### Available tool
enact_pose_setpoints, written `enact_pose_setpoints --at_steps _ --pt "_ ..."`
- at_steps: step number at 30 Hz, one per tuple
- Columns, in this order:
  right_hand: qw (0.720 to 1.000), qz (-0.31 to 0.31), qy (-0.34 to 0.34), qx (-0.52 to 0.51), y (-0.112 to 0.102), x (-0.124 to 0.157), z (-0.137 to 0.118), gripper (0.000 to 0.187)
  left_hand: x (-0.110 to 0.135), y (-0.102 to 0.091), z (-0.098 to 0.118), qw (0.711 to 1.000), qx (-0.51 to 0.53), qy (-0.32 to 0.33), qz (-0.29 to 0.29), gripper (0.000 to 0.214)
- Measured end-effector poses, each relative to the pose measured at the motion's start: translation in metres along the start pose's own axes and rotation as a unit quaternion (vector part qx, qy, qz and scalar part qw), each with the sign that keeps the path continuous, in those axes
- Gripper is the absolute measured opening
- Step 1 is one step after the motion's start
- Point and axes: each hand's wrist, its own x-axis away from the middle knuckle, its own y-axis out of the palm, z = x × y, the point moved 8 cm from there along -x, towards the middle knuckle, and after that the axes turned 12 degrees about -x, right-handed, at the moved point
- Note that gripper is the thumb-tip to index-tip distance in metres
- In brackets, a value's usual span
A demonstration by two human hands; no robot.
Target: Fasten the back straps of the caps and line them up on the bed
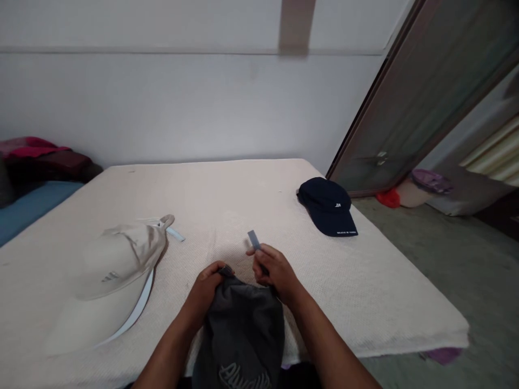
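Note:
A dark grey cap [247, 324] with raised lettering on its front hangs over the near edge of the bed, its back end toward the wall. My left hand [206, 289] is closed on the cap's back edge, by a small dark strap end. In my right hand [275, 270], closed beside the other side of that opening, a short grey strap [253, 240] is pinched and sticks up past the fingers. To the left lies a cream cap [117, 265] with a small three-stripe logo and a loose pale strap. A navy cap [326, 202] lies farther off to the right.
A cream textured cover [227, 194] lies over the bed, which meets a white wall [182, 108]. Dark and pink fabrics [44, 154] are piled at the far left. A framed door panel [397, 108] and grey floor [405, 237] are on the right.

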Motion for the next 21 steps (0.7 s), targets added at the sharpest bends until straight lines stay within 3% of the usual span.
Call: enact_pose_setpoints --at_steps 5,11,17,21 --pt "0.994 -0.012 0.023 0.109 0.009 -0.001 0.024 0.024 0.004 0.013 0.003 0.999 -0.025 0.017 -0.026 0.009" --pt "0.973 -0.039 -0.01 0.227 0.017 -0.001 0.026 0.012 0.006 0.017 -0.003 0.999 -0.007 0.015 -0.039 0.012" --pt "0.977 -0.029 0.007 0.212 0.013 -0.004 0.035 0.021 0.007 0.013 0.005 0.994 -0.065 0.081 -0.018 0.015" --pt "0.974 0.002 0.0 0.227 0.009 -0.005 0.034 0.023 0.008 0.009 0.004 0.994 -0.069 0.08 0.006 0.015"
